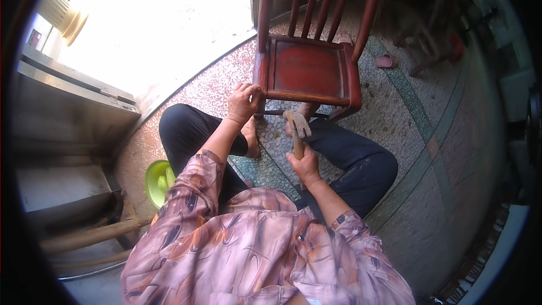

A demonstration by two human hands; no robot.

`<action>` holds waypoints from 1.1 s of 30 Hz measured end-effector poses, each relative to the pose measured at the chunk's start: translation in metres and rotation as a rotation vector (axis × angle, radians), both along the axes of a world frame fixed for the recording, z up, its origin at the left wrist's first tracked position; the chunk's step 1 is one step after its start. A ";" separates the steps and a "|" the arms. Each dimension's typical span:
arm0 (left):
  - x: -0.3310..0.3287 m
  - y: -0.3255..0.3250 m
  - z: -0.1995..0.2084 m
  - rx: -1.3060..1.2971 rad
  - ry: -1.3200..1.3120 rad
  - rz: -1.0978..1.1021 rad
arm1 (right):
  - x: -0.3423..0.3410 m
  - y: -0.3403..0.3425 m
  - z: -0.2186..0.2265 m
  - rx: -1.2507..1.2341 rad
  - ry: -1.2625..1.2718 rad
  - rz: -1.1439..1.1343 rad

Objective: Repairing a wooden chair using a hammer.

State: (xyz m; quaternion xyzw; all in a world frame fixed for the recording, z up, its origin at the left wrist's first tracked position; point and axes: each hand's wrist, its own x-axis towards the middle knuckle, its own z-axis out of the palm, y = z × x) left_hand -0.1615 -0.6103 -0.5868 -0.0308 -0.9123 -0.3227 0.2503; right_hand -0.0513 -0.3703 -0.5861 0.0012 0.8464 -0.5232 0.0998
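A dark red wooden chair (307,68) stands in front of me, its slatted back on the far side. My left hand (244,101) is at the near left corner of the seat, its fingers curled together against the wood. Whatever sits between those fingertips is too small to make out. In my right hand (305,166) is a claw hammer (298,146), gripped by its wooden handle. Its metal head points away from me, just short of the chair's front edge and apart from it.
Bent knees flank the space before the chair. A green basin (158,183) lies by my left thigh. Metal cabinets (73,101) and wooden poles (96,237) are at left. A pink slipper (385,61) rests on the speckled floor at right, near a dark wooden stool (423,51).
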 end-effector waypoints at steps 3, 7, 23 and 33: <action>0.000 -0.003 -0.001 0.008 0.025 -0.018 | -0.010 -0.010 0.025 0.035 0.061 0.075; 0.000 -0.004 -0.007 0.091 0.019 -0.015 | -0.030 -0.033 0.053 -0.008 0.207 0.156; 0.004 -0.008 -0.007 0.102 0.029 -0.011 | -0.079 -0.072 0.039 0.120 0.277 0.300; 0.004 -0.006 -0.005 0.115 0.006 -0.006 | -0.075 -0.069 0.068 0.144 0.411 0.265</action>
